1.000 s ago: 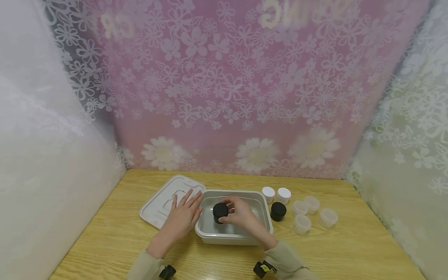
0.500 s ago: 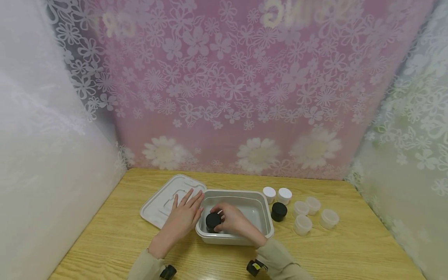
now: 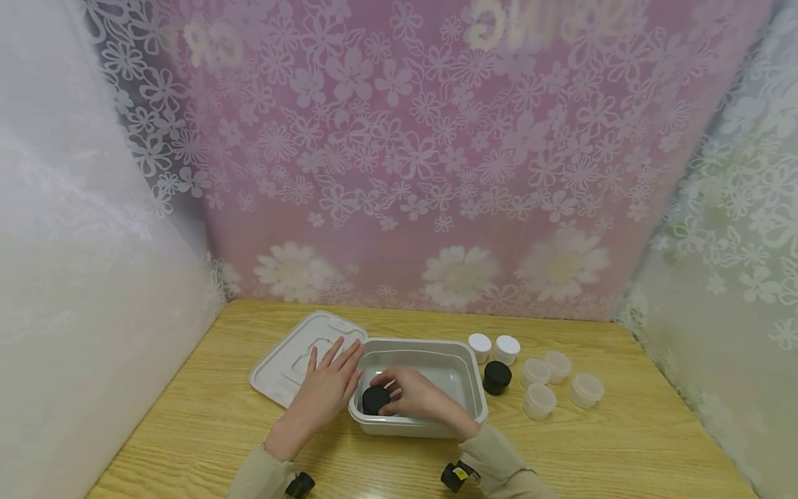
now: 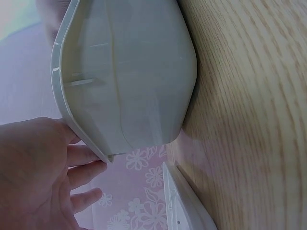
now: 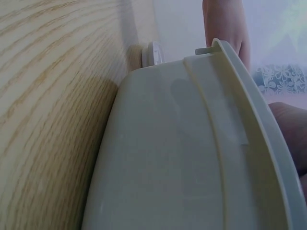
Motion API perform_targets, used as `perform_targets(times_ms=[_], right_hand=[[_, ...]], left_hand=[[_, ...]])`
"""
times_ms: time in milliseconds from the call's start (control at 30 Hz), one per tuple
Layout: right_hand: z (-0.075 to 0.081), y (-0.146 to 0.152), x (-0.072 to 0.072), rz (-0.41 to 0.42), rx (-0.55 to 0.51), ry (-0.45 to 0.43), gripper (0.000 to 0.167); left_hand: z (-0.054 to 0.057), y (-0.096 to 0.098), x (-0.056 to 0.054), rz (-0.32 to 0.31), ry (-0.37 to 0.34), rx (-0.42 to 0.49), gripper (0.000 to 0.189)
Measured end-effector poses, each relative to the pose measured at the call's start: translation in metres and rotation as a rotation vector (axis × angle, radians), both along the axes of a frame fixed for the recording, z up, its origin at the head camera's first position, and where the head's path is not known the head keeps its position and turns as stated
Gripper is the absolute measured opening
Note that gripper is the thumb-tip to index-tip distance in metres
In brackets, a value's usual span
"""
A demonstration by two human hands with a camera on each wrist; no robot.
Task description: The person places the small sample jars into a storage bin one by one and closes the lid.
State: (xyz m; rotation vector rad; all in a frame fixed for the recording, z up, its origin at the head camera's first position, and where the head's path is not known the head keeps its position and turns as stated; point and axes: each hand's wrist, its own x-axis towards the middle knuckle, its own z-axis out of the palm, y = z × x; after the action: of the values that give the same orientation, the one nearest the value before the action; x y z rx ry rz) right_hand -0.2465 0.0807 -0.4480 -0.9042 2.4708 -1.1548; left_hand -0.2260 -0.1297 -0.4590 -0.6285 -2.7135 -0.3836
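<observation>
A squat black round jar with a flat lid (image 3: pixel 375 400) is pinched in the right grip (image 3: pixel 416 396), its fingers and thumb parted only by the jar's width. The jar is held just left of that grip, in the near left corner of the rectangular grey plastic tub (image 3: pixel 405 428); whether its base is seated on the tub's floor cannot be seen. The left grip (image 3: pixel 326 388) is laid with fingers spread and nearly straight along the tub's left rim, with nothing grasped; how firmly it is pressed cannot be told. Beneath and beyond it, a pale flat plastic lid (image 3: pixel 293 357) is seen on the wooden counter (image 3: pixel 187 430). Right of both grips, a second black jar (image 3: pixel 497 378) is left outside the tub. The held jar could be tipped if released above the floor, or jammed if pushed against the corner walls; the tub could be shifted if too little restraint is given by the left grip.
</observation>
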Motion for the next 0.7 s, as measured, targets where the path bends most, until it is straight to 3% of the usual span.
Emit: perform_targets(times_ms=[233,467,700], right_hand=[[0.0076,0.0047,0.0022,0.050,0.045,-0.022,0.026],[0.0073,0.0055,0.0041,0.026,0.020,-0.115,0.024],[0.0026,0.0088,0.0028,-0.035,0.008,0.030,0.023]], left_hand=[[-0.0003,0.0005,0.0001,0.004,-0.001,0.004,0.047],[-0.0001,0.0008,0.0002,0.000,0.003,0.010,0.046],[-0.0003,0.0007,0.0005,0.003,0.008,0.008,0.046]])
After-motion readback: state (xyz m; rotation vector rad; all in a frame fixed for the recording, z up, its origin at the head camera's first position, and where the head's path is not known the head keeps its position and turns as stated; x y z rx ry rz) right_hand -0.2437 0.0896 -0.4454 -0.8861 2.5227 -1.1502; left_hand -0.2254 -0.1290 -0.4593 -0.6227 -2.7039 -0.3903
